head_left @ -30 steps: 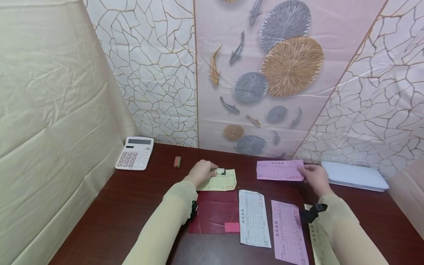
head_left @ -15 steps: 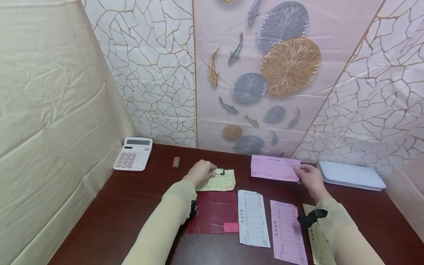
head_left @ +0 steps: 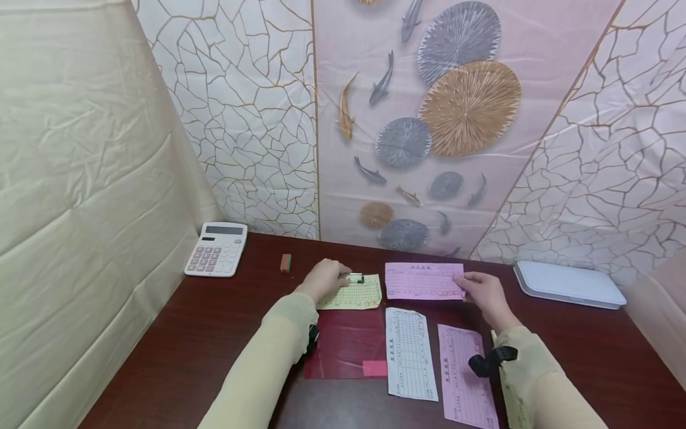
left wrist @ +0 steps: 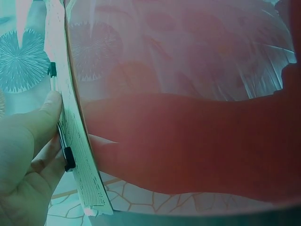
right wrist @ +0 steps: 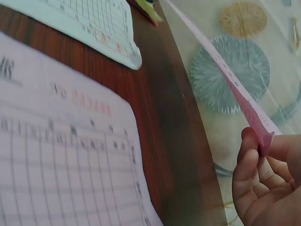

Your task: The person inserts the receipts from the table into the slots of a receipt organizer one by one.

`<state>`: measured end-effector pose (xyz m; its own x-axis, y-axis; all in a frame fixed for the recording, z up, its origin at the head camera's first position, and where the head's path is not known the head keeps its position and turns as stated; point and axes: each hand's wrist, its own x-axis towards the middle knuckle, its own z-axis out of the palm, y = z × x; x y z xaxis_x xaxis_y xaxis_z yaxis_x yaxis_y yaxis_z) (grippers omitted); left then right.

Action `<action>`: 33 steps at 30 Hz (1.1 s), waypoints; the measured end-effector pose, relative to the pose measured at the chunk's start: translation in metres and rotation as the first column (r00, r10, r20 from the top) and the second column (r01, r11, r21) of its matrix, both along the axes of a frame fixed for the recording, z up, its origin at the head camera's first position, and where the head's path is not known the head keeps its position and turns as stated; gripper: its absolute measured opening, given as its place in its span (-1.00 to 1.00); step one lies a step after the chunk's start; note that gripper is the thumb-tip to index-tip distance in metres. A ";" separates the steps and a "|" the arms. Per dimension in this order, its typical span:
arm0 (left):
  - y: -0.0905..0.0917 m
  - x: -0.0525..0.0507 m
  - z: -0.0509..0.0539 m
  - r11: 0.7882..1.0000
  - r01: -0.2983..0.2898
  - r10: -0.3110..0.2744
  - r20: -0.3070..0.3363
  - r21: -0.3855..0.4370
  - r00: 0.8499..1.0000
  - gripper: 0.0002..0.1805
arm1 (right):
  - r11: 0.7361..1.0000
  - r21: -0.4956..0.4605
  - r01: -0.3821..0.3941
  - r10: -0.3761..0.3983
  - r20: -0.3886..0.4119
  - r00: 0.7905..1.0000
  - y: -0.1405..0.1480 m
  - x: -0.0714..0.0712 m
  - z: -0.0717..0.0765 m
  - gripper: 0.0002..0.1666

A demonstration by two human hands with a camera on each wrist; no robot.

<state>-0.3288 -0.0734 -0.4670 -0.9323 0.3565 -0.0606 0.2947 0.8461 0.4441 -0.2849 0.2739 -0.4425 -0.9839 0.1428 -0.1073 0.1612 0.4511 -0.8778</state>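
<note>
My left hand [head_left: 325,281] holds the metal clip [head_left: 354,277] at the head of a dark red clipboard [head_left: 345,345]. A yellow printed form [head_left: 360,295] lies across the clipboard's top. In the left wrist view, the thumb lies against the clip [left wrist: 69,158], with its black ends showing. Beside the clipboard, my right hand [head_left: 486,296] pinches a pink printed form [head_left: 422,281] by its right end. The right wrist view shows this form [right wrist: 247,103] nearly edge-on, between thumb and fingers and apart from the tabletop.
A white form [head_left: 411,353], another pink form [head_left: 467,374] and a yellow form [head_left: 511,396], partly under the right sleeve, lie in a row. A calculator [head_left: 217,250] and small red-green block [head_left: 286,263] are at left. A flat white case [head_left: 569,285] lies back right.
My right hand has carried the pink form leftward, nearer to the clipboard; it rose slightly, then came lower. My left hand has stayed on the clip.
</note>
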 end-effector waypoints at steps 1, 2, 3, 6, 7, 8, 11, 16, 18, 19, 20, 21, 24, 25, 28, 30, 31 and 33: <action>0.000 0.000 0.000 1.000 0.001 -0.001 -0.001 -0.002 1.000 -0.63 | 1.000 -0.008 0.001 -0.001 0.001 1.000 -0.002 0.000 -0.001 -0.44; 0.000 0.000 0.000 1.000 0.003 -0.003 -0.002 -0.002 1.000 -0.63 | 1.000 -0.014 0.000 0.000 -0.001 1.000 -0.004 0.000 -0.001 -0.45; 0.000 0.000 0.000 1.000 0.004 -0.004 -0.003 -0.003 1.000 -0.64 | 1.000 -0.018 0.002 -0.002 0.001 1.000 -0.006 0.000 -0.002 -0.45; 0.000 -0.001 -0.001 1.000 0.007 -0.007 -0.011 -0.009 1.000 -0.64 | 1.000 -0.025 -0.003 0.003 0.004 1.000 -0.011 0.001 -0.003 -0.44; 0.000 -0.001 -0.001 1.000 0.007 -0.007 -0.013 -0.011 1.000 -0.64 | 0.999 -0.032 -0.004 0.004 0.005 1.000 -0.014 0.001 -0.003 -0.45; 0.000 -0.002 -0.001 1.000 0.005 -0.005 -0.014 -0.012 1.000 -0.64 | 0.999 -0.041 -0.008 0.008 0.003 1.000 -0.016 0.002 -0.004 -0.45; 0.001 -0.002 -0.002 1.000 -0.002 0.002 -0.010 -0.016 1.000 -0.64 | 0.996 -0.081 -0.022 0.022 -0.001 1.000 -0.022 0.003 -0.005 -0.47; 0.001 -0.003 -0.001 1.000 -0.005 0.005 -0.003 -0.028 1.000 -0.63 | 0.990 -0.129 -0.056 0.056 0.000 0.998 -0.036 0.006 -0.007 -0.49; 0.001 -0.003 0.000 0.999 -0.006 0.005 -0.007 -0.033 1.000 -0.63 | 0.988 -0.138 -0.066 0.068 0.007 0.998 -0.042 0.006 -0.008 -0.50; 0.001 -0.002 0.000 0.999 -0.005 0.005 -0.009 -0.037 1.000 -0.63 | 0.988 -0.141 -0.068 0.070 0.013 0.997 -0.045 0.007 -0.009 -0.51; 0.001 -0.002 0.001 0.999 -0.003 0.002 -0.012 -0.040 1.000 -0.63 | 0.988 -0.137 -0.073 0.077 0.020 0.997 -0.048 0.007 -0.010 -0.52; 0.001 -0.002 0.001 0.999 -0.001 0.001 -0.015 -0.045 1.000 -0.63 | 0.989 -0.132 -0.069 0.073 0.029 0.997 -0.051 0.008 -0.011 -0.53; 0.001 -0.002 0.002 0.999 0.005 -0.007 -0.026 -0.051 1.000 -0.63 | 0.992 -0.107 -0.069 0.075 0.052 0.996 -0.059 0.010 -0.013 -0.54; 0.001 -0.002 0.002 0.999 0.008 -0.010 -0.029 -0.053 1.000 -0.63 | 0.993 -0.098 -0.064 0.070 0.059 0.996 -0.062 0.010 -0.013 -0.55; 0.001 -0.002 0.002 0.999 0.016 -0.018 -0.037 -0.051 0.999 -0.64 | 0.995 -0.077 -0.058 0.063 0.074 0.995 -0.068 0.012 -0.014 -0.54; 0.001 -0.001 0.002 0.998 0.022 -0.024 -0.045 -0.051 0.999 -0.64 | 0.995 -0.080 -0.053 0.059 0.079 0.995 -0.072 0.012 -0.014 -0.54; 0.001 -0.002 0.002 0.998 0.023 -0.026 -0.050 -0.052 0.998 -0.64 | 0.995 -0.085 -0.046 0.053 0.084 0.995 -0.074 0.012 -0.014 -0.54; 0.001 -0.002 0.002 0.998 0.023 -0.026 -0.056 -0.055 0.998 -0.65 | 0.995 -0.095 -0.043 0.051 0.091 0.995 -0.079 0.012 -0.013 -0.54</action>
<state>-0.3303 -0.0726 -0.4651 -0.9260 0.3766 -0.0275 0.3388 0.8608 0.3797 -0.2725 0.1953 -0.4559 -0.9744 0.0819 -0.2093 0.2246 0.3776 -0.8983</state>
